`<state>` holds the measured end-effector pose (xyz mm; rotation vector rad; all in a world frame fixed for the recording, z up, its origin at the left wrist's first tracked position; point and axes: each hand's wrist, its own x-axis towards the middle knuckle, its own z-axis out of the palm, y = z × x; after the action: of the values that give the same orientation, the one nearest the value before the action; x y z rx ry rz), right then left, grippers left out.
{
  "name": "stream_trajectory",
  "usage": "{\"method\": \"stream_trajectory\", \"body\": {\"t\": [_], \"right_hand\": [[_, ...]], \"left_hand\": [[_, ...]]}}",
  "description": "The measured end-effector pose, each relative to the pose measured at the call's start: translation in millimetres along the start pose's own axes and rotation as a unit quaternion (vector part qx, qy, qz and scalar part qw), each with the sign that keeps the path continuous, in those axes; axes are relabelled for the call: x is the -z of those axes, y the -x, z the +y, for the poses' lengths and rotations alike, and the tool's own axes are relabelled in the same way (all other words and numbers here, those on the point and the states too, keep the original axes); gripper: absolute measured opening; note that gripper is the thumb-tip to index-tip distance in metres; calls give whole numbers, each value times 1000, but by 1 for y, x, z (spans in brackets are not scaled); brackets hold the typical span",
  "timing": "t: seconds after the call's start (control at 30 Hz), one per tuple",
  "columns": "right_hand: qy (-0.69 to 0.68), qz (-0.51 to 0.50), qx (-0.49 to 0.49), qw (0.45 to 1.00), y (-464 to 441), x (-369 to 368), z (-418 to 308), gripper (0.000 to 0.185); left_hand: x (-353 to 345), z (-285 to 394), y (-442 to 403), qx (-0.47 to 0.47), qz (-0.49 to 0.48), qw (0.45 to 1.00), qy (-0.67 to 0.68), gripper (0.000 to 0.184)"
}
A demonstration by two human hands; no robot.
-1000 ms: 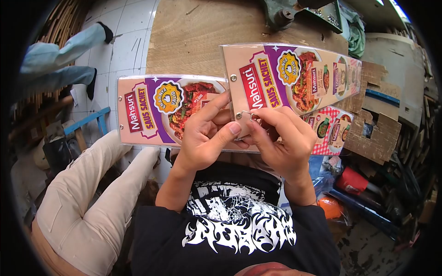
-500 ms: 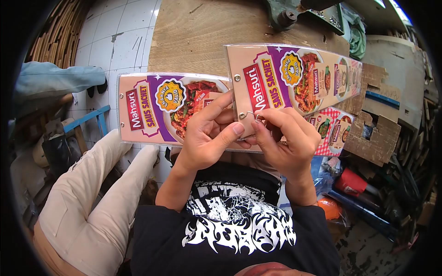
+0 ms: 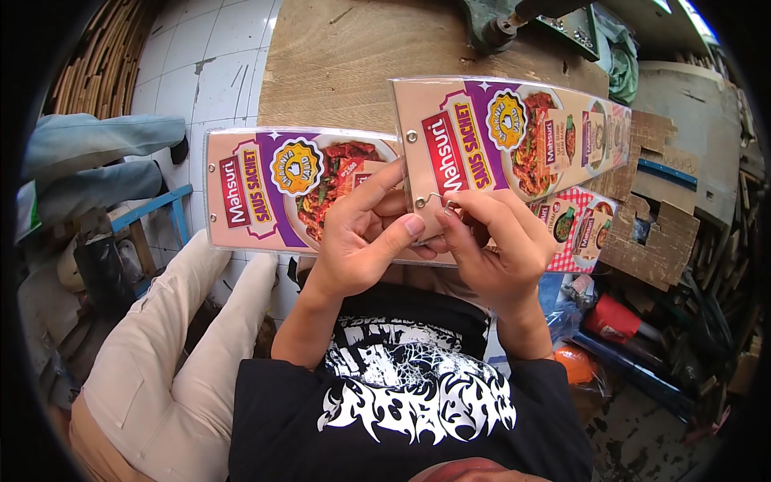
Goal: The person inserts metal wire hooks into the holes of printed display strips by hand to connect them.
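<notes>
**Bent wire close to a small eyelet: a slip or a torn corner are the risks**

Head view, with 12 o'clock pointing away from the body: the left hand (image 3: pixel 357 233) is clamped on the near corner of the upper card (image 3: pixel 450 145), thumb on its face. The right hand (image 3: pixel 510 245) pinches a bent wire (image 3: pixel 436 195) between thumb and forefinger. The wire's tip is at the lower eyelet (image 3: pixel 421 202), towards 1 o'clock from the left thumb; whether it passes through cannot be told.

Such a thin wire could twist in the pinch if pushed off line, then scratch the print or prick that thumb. Too hard a pull might tear the plastic around the eyelet. Should the left hand loosen, the card could swing, since its long end reaches out towards 2 o'clock.

Beneath, the left card (image 3: pixel 241 185) sticks out past the worktop (image 3: pixel 337 72) towards 9 o'clock, so a knock might slide it to the floor (image 3: pixel 173 68). The checked card (image 3: pixel 574 241), towards 4 o'clock from the eyelet, could shift likewise.
</notes>
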<state>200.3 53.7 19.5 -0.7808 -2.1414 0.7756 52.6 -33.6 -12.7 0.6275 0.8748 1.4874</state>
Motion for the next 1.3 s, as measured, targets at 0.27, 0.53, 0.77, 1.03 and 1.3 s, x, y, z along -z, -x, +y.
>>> {"method": "stream_trajectory", "body": {"t": [0.27, 0.53, 0.77, 1.03, 1.3], "right_hand": [[41, -54, 39, 997, -6, 7, -1, 22], [81, -77, 146, 983, -12, 6, 5, 23], [149, -127, 203, 959, -7, 6, 6, 31], [11, -85, 76, 993, -5, 10, 4, 33], [-88, -35, -36, 995, -5, 13, -1, 28]], "left_hand": [[0, 1, 1, 6, 3, 1000, 10, 57], [1, -1, 1, -6, 10, 1000, 18, 56], [4, -6, 0, -50, -1, 998, -45, 55], [1, 0, 0, -3, 0, 1000, -15, 52], [1, -7, 3, -4, 2, 999, 32, 28]]}}
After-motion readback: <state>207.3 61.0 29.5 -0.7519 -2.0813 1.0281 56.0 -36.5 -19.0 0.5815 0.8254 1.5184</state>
